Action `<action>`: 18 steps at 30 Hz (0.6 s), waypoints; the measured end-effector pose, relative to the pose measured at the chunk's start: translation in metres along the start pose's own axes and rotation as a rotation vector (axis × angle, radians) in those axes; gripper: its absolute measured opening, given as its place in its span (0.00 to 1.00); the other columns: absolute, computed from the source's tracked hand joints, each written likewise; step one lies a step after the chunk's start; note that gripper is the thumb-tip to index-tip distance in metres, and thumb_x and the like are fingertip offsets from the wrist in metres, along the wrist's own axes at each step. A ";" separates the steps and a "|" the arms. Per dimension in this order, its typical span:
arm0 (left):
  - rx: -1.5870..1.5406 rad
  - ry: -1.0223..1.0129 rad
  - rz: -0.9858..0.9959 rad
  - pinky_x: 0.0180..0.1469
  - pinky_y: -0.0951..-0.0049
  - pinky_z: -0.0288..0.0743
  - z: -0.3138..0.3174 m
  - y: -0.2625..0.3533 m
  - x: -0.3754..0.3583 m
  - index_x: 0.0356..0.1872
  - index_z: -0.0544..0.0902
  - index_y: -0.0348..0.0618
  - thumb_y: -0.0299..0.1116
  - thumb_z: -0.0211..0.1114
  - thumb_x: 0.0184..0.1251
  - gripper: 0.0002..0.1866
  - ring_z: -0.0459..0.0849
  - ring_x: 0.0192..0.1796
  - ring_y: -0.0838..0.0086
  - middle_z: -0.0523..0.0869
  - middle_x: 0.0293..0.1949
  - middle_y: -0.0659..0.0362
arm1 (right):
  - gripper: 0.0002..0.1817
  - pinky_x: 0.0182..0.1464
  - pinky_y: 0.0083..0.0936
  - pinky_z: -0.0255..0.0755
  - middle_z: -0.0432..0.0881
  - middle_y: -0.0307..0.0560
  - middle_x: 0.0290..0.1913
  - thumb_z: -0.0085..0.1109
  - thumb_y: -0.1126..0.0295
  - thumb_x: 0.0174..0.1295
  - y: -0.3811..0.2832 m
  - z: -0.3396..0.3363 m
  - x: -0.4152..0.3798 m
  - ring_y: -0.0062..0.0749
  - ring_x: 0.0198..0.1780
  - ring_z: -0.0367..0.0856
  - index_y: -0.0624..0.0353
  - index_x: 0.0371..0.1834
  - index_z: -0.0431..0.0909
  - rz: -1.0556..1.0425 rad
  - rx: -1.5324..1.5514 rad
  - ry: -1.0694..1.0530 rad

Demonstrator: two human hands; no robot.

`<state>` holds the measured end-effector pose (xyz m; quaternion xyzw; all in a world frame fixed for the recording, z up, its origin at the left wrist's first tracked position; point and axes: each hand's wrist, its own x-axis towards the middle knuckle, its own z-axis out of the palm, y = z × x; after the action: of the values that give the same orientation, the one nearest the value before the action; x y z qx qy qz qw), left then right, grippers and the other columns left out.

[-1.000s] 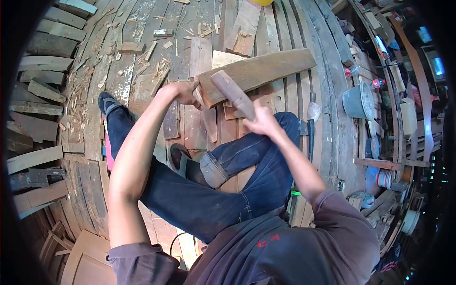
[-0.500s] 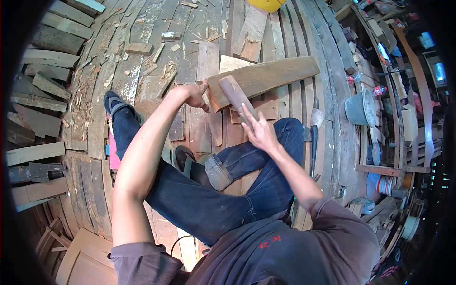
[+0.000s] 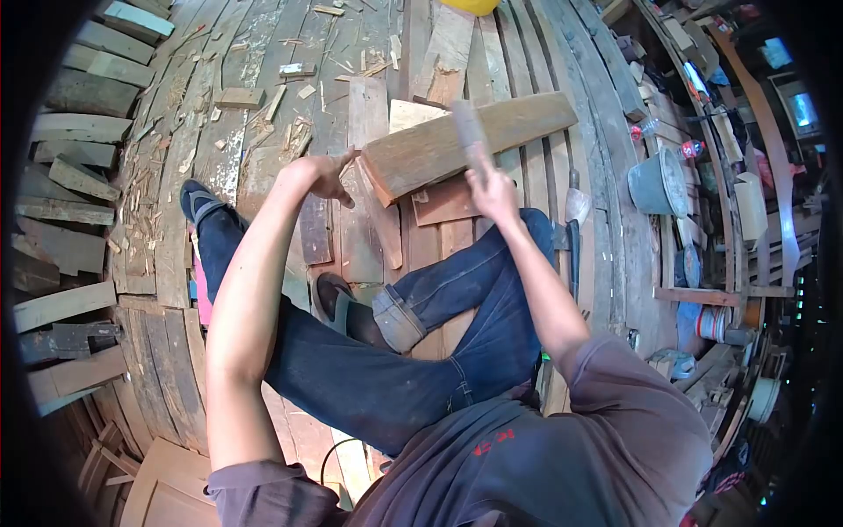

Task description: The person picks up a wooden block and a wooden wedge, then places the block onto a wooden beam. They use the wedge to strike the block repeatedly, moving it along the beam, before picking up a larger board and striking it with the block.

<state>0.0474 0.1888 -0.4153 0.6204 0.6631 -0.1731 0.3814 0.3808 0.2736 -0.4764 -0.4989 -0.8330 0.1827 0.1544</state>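
Observation:
My right hand [image 3: 494, 192] is wrapped round the lower end of a narrow wooden piece [image 3: 469, 127], which is raised over a thick wooden board [image 3: 430, 155] and blurred by motion. The board lies slanted in front of my legs, on top of a pale wood block [image 3: 411, 115] and a reddish-brown block [image 3: 443, 201]. At the board's left end is my left hand [image 3: 334, 178], its fingers apart near the edge. Whether those fingers touch the board cannot be made out.
Wood chips and offcuts [image 3: 240, 97] litter the plank floor. Cut boards [image 3: 79, 180] line the left side. A grey bucket [image 3: 659, 183] stands at the right, and a dark-handled tool [image 3: 573, 250] lies beside my knee. A yellow container [image 3: 472, 5] is at the top.
My right hand has closed round the narrow piece, which has swung more upright and moved right over the board. The whole view has shifted slightly.

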 end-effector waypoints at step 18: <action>0.018 0.026 0.021 0.68 0.57 0.70 -0.001 0.010 0.020 0.80 0.39 0.43 0.57 0.80 0.47 0.69 0.74 0.69 0.51 0.74 0.68 0.41 | 0.35 0.55 0.54 0.77 0.80 0.77 0.43 0.53 0.54 0.69 -0.027 -0.012 -0.035 0.73 0.48 0.81 0.33 0.80 0.56 -0.287 -0.052 -0.253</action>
<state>0.0584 0.2049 -0.4267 0.6330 0.6598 -0.1670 0.3690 0.3813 0.2328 -0.4562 -0.3517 -0.9128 0.1986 0.0602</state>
